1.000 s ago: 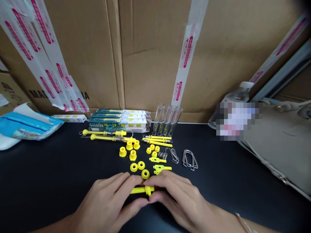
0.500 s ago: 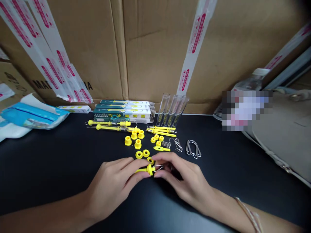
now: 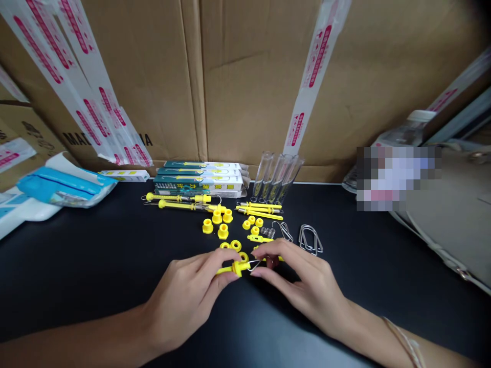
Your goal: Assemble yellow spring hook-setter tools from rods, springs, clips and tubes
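**Aligning bent silver wire with a yellow collared plastic rod**

Above the black worktop, the left hand's grip pinches the rod, the right hand's the wire; best keep both in line, easing gently without bending.

This looks like a makeshift assembly spot on a black tabletop. Small yellow parts lie sorted before a large taped cardboard box.

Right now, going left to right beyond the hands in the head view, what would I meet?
Blue packet, single flat box, stacked boxes, clear tubes, plastic bottle, beige bag.
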The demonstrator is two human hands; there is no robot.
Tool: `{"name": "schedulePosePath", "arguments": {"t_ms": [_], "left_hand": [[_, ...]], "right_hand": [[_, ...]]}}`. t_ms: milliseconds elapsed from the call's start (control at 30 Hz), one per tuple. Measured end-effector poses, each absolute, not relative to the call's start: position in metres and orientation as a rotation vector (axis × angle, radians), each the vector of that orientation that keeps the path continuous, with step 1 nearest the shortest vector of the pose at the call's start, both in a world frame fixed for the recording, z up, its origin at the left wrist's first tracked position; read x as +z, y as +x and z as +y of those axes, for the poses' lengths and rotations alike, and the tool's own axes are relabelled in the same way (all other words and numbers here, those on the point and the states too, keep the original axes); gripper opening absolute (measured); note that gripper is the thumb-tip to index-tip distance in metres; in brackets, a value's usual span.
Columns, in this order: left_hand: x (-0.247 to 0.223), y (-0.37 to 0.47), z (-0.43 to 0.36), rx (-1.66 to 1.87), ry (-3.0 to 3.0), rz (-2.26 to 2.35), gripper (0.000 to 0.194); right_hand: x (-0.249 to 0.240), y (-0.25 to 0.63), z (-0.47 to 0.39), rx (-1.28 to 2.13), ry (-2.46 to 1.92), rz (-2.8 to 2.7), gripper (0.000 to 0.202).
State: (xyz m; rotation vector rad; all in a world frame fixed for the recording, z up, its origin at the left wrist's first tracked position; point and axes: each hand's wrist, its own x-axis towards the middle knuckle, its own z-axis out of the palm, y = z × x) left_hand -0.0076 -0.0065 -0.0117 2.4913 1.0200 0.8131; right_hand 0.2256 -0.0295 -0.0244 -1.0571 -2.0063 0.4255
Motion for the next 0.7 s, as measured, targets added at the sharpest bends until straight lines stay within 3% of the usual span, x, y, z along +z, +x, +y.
{"name": "schedulePosePath", "arguments": {"t_ms": [400,700], "left_hand": [[-0.0123,-0.0074,-0.0051,0.817,2.472,1.130,0.016],[-0.0143,-0.0070,0.0001,0.978,2.324,1.151,0.033]], "right_hand": [[-0.0213,0.2272,-0.0213,0.359,-0.961,-2.032,0.021],[-0.0218,0.2331,-0.0242,0.281,-1.054,-2.050,0.031]]}}
